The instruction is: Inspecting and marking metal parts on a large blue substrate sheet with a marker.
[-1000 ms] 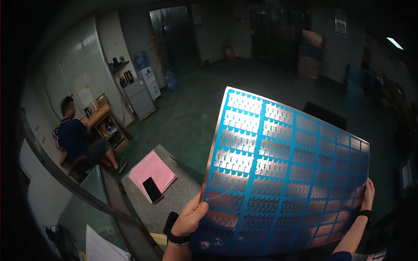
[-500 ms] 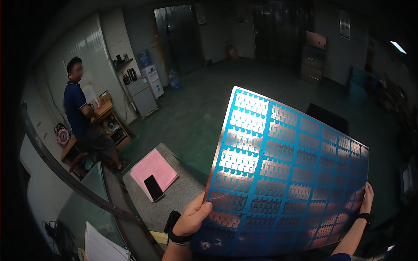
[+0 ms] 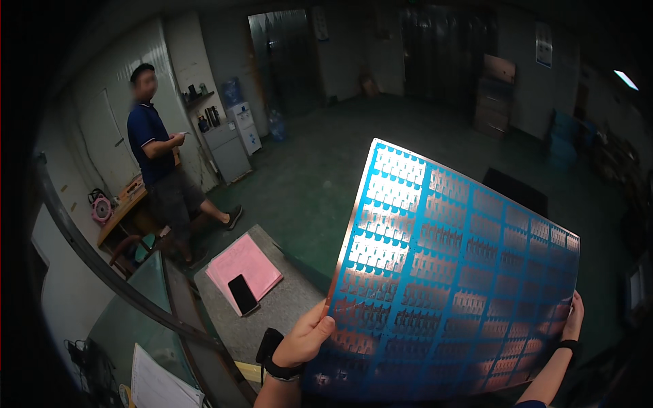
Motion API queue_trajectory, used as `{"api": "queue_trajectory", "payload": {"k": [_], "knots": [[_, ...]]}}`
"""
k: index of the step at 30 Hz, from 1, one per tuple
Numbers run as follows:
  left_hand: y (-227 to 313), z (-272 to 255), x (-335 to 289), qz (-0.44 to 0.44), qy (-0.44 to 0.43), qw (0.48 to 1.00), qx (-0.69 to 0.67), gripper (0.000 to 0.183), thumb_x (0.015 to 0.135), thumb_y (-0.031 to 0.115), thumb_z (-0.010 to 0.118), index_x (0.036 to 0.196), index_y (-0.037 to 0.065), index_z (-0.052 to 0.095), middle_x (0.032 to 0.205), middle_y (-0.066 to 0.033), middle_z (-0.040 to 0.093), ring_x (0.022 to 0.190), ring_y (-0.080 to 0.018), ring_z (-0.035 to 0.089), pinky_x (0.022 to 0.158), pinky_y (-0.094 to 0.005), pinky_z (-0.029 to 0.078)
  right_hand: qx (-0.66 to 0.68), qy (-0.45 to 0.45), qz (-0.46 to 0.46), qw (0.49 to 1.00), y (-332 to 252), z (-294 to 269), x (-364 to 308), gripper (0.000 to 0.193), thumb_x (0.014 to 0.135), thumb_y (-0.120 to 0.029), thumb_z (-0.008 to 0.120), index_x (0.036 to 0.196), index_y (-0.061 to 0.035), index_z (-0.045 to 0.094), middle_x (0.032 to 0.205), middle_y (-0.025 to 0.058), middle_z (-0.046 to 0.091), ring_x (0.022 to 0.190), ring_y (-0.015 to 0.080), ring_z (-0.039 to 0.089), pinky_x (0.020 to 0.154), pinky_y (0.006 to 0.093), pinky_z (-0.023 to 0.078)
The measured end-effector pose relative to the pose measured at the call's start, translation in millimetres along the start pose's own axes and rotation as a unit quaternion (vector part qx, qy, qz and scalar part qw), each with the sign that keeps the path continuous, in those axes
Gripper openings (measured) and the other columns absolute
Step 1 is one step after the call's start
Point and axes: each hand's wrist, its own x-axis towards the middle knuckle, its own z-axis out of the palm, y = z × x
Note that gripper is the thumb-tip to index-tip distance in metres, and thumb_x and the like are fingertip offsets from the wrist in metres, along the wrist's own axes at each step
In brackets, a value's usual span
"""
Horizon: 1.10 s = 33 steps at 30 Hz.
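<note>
Panel: there it is, the blue-and-copper panel [image 3: 449, 285], tilted up in the air right of the counter [image 3: 289, 306], glare blazing on its upper-left cells; no support along the top, so a sheet this wide could flex.
Left hand: this left hand [image 3: 306, 338] pinches the panel's left edge, thumb on the face; pressing hard might smudge it.
Right hand: over there the right hand [image 3: 575, 319] curls at the opposite edge, thumb hidden, firmness I can't tell; a slip could drop that side.
Phone and pink sheets: the phone [image 3: 243, 295] overlaps the pink sheets [image 3: 257, 260] on the counter; a leftward swing could sweep both.
Co-worker: one co-worker [image 3: 153, 136] stands beyond the counter, leftward; straying close risks a bump.
</note>
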Motion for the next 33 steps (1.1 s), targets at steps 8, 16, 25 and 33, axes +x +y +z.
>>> {"api": "queue_trajectory", "payload": {"k": [8,16,25,33], "knots": [[-23,-22,43,0.147,0.149,0.940,0.269,0.009,0.081,0.006,0.058,0.088,0.000,0.059,0.077,-0.0034,0.059,0.071,-0.0117,0.054,0.065,-0.0235,0.042,0.075,-0.008,-0.145,0.986,-48,11,40,0.036,0.093,-0.018,0.041,0.127,-0.0059,0.039,0.117,0.0047,0.050,0.103,0.0121,0.050,0.088,0.0242,0.039],[-40,-23,84,0.263,0.193,0.853,0.407,0.027,0.075,0.000,0.056,0.101,0.006,0.063,0.111,-0.0128,0.058,0.105,-0.0284,0.055,0.090,-0.0353,0.044,-0.020,0.024,-0.123,0.992,-50,37,69,0.040,0.093,-0.021,0.042,0.130,-0.0061,0.035,0.127,0.0080,0.042,0.112,0.0143,0.043,0.092,0.0268,0.035],[-41,-20,71,0.259,0.192,0.904,0.281,0.030,0.074,0.003,0.063,0.104,0.005,0.062,0.116,-0.0142,0.055,0.106,-0.0233,0.055,0.088,-0.0311,0.045,0.061,0.048,0.004,0.997,-40,57,49,0.037,0.093,-0.021,0.042,0.127,-0.0060,0.037,0.123,0.0065,0.044,0.108,0.0133,0.043,0.090,0.0259,0.035],[-37,-19,69,0.282,0.178,0.903,0.271,0.032,0.074,0.003,0.063,0.106,0.005,0.061,0.119,-0.0154,0.053,0.107,-0.0249,0.054,0.088,-0.0316,0.046,0.099,0.067,0.054,0.991,-25,60,38,0.035,0.093,-0.021,0.042,0.124,-0.0059,0.039,0.119,0.0052,0.045,0.105,0.0125,0.044,0.088,0.0251,0.035]]}}
